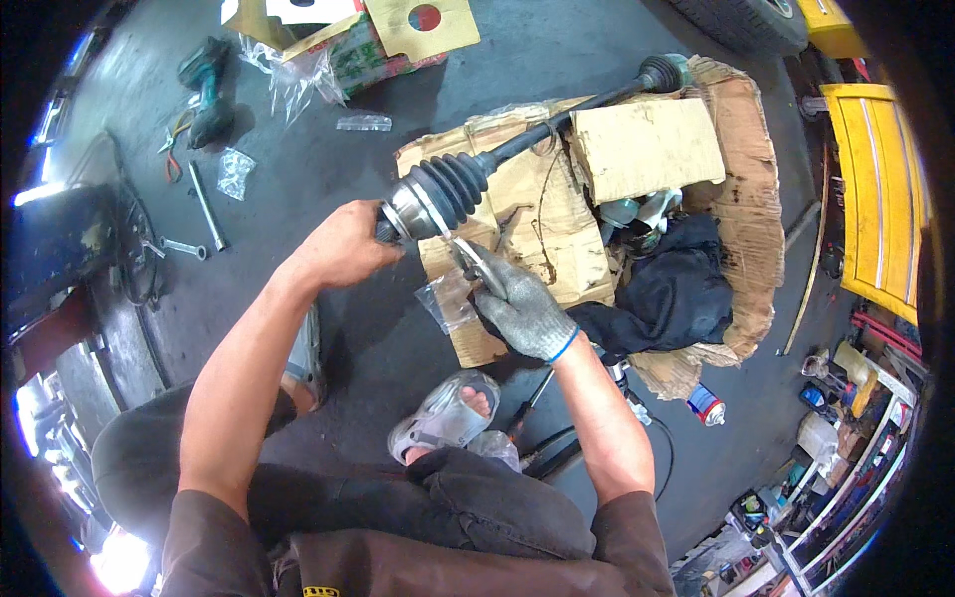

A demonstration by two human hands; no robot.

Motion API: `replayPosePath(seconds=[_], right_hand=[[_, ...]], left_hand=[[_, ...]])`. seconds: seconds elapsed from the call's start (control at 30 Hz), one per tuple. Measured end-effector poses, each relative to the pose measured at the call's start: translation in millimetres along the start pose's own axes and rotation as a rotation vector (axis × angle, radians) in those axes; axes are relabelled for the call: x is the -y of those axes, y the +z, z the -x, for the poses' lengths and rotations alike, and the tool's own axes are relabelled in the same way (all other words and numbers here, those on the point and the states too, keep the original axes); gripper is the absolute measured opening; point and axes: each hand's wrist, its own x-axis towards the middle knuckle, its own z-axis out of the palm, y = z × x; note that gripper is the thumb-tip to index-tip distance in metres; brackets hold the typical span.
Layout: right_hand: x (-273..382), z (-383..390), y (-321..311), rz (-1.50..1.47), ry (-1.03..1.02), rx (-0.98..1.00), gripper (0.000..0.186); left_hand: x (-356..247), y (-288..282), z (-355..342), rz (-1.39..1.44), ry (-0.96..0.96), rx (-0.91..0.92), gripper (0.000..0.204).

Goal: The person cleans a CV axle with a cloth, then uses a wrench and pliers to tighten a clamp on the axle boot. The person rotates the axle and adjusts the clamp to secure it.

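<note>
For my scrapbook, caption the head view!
Bare left hand holds black ribbed axle; grey gloved right hand holds silver metal tool.

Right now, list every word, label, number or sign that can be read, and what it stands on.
Dark shirt: black-and-yellow lettering, cut off by the lower edge; not copied here.
Box flap: round red-and-blue spot, no readable words.
Red-and-green carton: markings too blurred to read.
Spray can: label too small to read.
Axle shaft: no readable text.
</note>
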Motion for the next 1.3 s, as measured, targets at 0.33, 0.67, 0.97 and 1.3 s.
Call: replayPosePath(seconds=[0.33,0.67,0.97,1.3], right_hand=[[3,-4,-5,0.254,-0.178,-0.100,0.057],[1,-5,-5,0.319,-0.165,-0.095,0.056],[1,-9,-3,0.300,-0.132,-0.133,0.051],[0,-7,-3,0.482,-0.112,-0.177,0.046]], left_hand=[[2,7,-1,0.063,0.364,-0.228,0.092],[6,15,-1,0.114,0.294,-0.238,0.077],[3,13,-1,0.142,0.273,-0.215,0.076],[5,13,-3,0.171,0.258,-0.202,0.079]])
